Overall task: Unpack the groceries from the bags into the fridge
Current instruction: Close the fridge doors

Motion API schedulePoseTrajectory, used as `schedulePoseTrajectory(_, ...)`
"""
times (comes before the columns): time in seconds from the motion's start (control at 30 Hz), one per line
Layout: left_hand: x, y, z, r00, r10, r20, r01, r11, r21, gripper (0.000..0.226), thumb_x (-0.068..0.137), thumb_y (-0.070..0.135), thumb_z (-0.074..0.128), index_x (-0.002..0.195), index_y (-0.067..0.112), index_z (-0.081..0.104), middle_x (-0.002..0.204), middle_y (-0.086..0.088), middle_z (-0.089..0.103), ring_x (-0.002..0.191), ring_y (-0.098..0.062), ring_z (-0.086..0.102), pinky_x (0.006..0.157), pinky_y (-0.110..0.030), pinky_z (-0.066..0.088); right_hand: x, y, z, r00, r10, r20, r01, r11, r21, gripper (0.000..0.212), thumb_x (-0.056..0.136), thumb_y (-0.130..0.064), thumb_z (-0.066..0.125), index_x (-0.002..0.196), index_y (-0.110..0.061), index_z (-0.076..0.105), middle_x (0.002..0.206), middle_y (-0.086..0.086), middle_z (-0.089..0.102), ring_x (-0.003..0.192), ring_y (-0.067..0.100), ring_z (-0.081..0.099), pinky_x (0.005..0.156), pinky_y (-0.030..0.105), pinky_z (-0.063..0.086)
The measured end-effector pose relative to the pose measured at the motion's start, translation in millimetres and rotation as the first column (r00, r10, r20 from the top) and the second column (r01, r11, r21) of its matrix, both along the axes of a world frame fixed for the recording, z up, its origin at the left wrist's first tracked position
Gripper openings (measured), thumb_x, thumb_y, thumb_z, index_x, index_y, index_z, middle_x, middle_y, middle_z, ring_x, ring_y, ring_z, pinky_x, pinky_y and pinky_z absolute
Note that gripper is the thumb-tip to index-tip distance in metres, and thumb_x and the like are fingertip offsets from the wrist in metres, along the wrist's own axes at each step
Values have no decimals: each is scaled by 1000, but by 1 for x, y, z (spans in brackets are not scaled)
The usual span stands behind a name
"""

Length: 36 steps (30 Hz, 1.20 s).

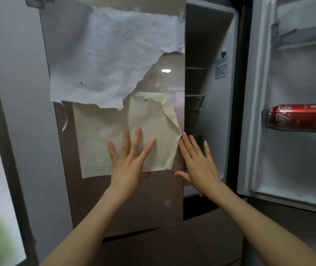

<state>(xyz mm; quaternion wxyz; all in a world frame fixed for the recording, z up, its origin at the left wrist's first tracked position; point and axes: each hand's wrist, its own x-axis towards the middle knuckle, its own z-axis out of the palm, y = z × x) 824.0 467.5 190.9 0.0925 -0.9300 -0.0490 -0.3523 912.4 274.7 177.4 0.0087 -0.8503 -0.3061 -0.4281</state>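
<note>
The fridge's brown left door [88, 198] fills the middle of the head view. My left hand [128, 162] lies flat on it with straight, spread fingers, partly over a yellowish paper sheet [99, 135] stuck to the door. My right hand [197, 162] is also flat with straight fingers, at the door's right edge beside the gap into the fridge. The right door [288, 179] stands open. A red soda can [299, 117] lies on its side in a door shelf. Neither hand holds anything. No bags are in view.
A torn white paper [103, 60] hangs on the upper part of the left door. Through the gap the dim fridge interior [195, 83] shows wire shelves. A drawer front [163, 246] sits below. A pale wall [18, 93] is at left.
</note>
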Motion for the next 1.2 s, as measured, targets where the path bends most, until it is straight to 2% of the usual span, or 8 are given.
schedulePoseTrajectory(0.23, 11, -4, -3, 994, 107, 21, -107, 994, -25, 129, 57, 34, 85, 143, 38, -11, 152, -1, -23, 134, -29, -37, 97, -59, -29, 9, 13, 4, 992, -5, -125, 3, 1000, -14, 110, 74, -49, 70, 143, -9, -7, 151, 4, -15, 140, 23, -7, 113, 53, 7)
schedulePoseTrajectory(0.3, 15, -6, -1, 986, 164, 12, -164, 986, -12, 129, 65, 34, 81, 139, 37, -24, 148, -3, -35, 130, -30, -42, 93, -60, -33, 11, 18, 9, 981, -20, -191, 12, 999, -44, 107, 82, -46, 63, 139, -11, -21, 146, 2, -31, 139, 20, -20, 115, 51, -1)
schedulePoseTrajectory(0.37, 19, -9, -1, 985, 169, 29, -169, 986, -11, 123, 76, 34, 73, 132, 37, -36, 139, -3, -48, 122, -31, -50, 88, -60, -36, 14, 23, 9, 971, -13, -240, 7, 1000, -28, 107, 85, -44, 60, 136, -12, -27, 142, 1, -38, 137, 18, -25, 116, 49, -3)
schedulePoseTrajectory(0.47, 20, -9, 0, 988, 147, 42, -147, 989, -7, 121, 74, 35, 74, 137, 36, -29, 143, -3, -43, 123, -30, -49, 90, -60, -36, 16, 22, 9, 969, -4, -247, 0, 1000, -16, 106, 85, -45, 59, 136, -13, -28, 141, 0, -39, 136, 17, -26, 116, 48, -3)
schedulePoseTrajectory(0.7, 10, -2, -11, 990, -32, 137, 27, 999, 42, 88, 69, 32, 78, 142, 25, 29, 155, -15, 14, 141, -39, -3, 99, -70, -1, 9, 9, -2, 971, 83, -224, -76, 996, 38, 93, 86, -40, 60, 148, -13, -4, 152, 1, -18, 141, 19, -15, 114, 45, -4)
schedulePoseTrajectory(0.9, 6, -52, -31, 933, -267, 240, 273, 962, 7, 77, 73, 10, 71, 140, 18, 32, 152, -20, 22, 141, -36, 5, 110, -58, 8, 8, -55, -24, 985, 51, -162, -30, 991, 130, 79, 88, -42, 55, 148, -13, 13, 155, 9, 11, 142, 24, 5, 112, 48, 8)
schedulePoseTrajectory(1.03, 26, -112, -36, 905, -388, 178, 398, 917, -29, 63, 84, 16, 61, 141, 18, 34, 153, -15, 19, 143, -31, 4, 113, -52, 11, 8, -130, -20, 992, 0, -128, 24, 983, 184, 67, 88, -44, 35, 144, -10, 27, 152, 14, 28, 141, 26, 18, 111, 49, 15)
schedulePoseTrajectory(1.2, 55, -204, -24, 880, -451, 148, 466, 880, -89, 62, 89, 20, 55, 145, 22, 27, 156, -10, 13, 144, -25, -1, 115, -47, 7, 14, -242, -3, 995, -104, -8, 102, 956, 274, 57, 88, -35, 40, 137, -7, 38, 144, 17, 40, 137, 26, 25, 110, 55, 21)
